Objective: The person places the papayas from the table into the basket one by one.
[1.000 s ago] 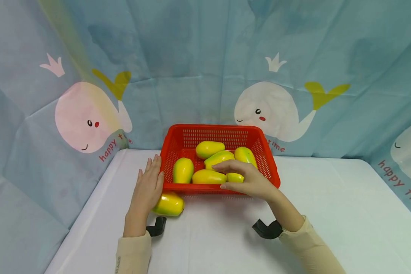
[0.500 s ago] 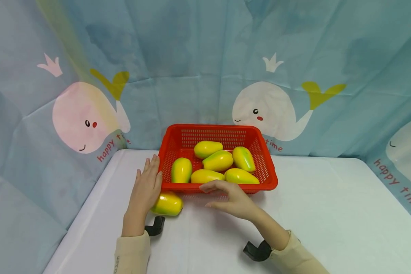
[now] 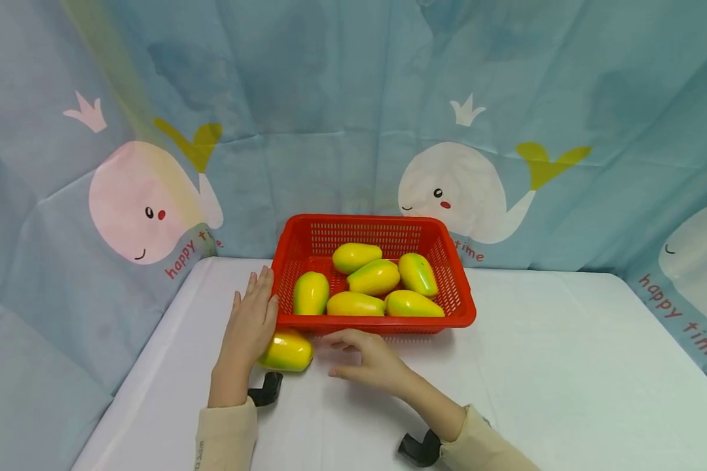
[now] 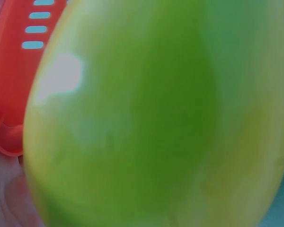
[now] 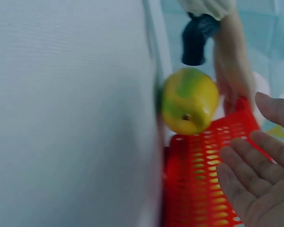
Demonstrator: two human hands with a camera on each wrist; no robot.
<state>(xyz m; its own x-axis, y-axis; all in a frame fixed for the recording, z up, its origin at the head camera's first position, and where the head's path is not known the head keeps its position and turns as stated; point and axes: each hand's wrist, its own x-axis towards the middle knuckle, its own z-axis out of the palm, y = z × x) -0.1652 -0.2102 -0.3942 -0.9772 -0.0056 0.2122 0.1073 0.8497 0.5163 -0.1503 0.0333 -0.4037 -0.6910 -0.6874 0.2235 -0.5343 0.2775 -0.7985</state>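
Observation:
A red plastic basket point(image 3: 372, 322) stands at the back of the table with several yellow-green papayas point(image 3: 374, 277) lying in it. My left hand point(image 3: 249, 325) rests with straight fingers against the basket's left side. Just right of that hand's heel, one more papaya point(image 3: 287, 351) lies on the table in front of the basket; it fills most of the left wrist view. My right hand point(image 3: 372, 364) hovers before the basket's front wall, fingers spread and thumb apart, holding nothing. Its fingertips point at the loose papaya, a small gap away. In the right wrist view its palm shows bare.
A white cloth covers the table point(image 3: 542, 366). Behind and beside it hangs a blue curtain point(image 3: 330, 98) printed with whales, close to the basket's back. Black curved wrist pieces point(image 3: 419, 449) stick out below both hands.
My right hand has drawn back from over the basket's front right and moved left and nearer, towards the loose papaya. The left hand, the basket and the papayas stay put.

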